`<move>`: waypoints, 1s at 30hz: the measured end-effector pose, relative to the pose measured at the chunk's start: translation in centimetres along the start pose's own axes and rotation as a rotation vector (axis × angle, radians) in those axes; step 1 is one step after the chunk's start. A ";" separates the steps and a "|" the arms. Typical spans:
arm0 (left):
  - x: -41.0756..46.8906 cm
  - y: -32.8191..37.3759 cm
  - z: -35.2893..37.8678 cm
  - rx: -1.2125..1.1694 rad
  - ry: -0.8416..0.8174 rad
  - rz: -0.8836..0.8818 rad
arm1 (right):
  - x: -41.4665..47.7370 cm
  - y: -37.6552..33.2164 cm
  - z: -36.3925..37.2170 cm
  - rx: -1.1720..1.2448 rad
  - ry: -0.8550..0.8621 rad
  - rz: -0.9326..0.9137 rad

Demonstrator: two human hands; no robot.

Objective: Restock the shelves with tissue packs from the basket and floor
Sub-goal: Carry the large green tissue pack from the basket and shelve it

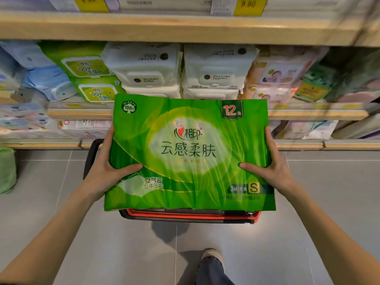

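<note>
Pack: my green tissue pack (190, 153) is lifted between both hands, printed face up toward me, above the basket.
Left hand: my left hand (104, 167) grips the pack's left edge, thumb across the front, fingers curled behind.
Right hand: my right hand (273, 161) clasps the right edge the same way.
Basket: the red-rimmed basket (191, 215) sits on the floor (102, 233) right under the pack (contents hidden).
Shelves: the wooden shelves (164, 29) hold white wipe packs (144, 68) just behind the pack's top edge.
Far left: another green bundle (7, 169) stands on the tiles.
</note>
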State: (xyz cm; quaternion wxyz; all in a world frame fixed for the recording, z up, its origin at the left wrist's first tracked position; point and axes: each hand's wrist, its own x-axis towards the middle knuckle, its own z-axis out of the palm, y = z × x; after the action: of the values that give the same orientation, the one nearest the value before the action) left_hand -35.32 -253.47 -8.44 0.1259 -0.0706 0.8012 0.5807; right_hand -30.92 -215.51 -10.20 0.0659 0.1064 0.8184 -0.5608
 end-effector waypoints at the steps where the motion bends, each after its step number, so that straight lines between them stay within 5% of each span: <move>1: -0.5 1.1 -0.5 0.033 -0.004 0.020 | -0.4 -1.1 -0.5 0.006 0.001 -0.007; 14: -10.0 22.8 -7.6 0.129 -0.009 0.263 | -9.6 -22.8 -10.4 -0.042 0.092 -0.209; 30: -23.0 51.0 -13.9 0.108 0.151 0.713 | -25.1 -50.6 -23.6 -0.177 0.410 -0.619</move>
State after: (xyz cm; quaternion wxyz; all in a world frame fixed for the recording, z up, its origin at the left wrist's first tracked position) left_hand -28.17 -251.36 48.75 -0.1404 0.1773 0.8119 0.5383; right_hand -18.89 -213.66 49.75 -0.2628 -0.0417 0.8534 -0.4483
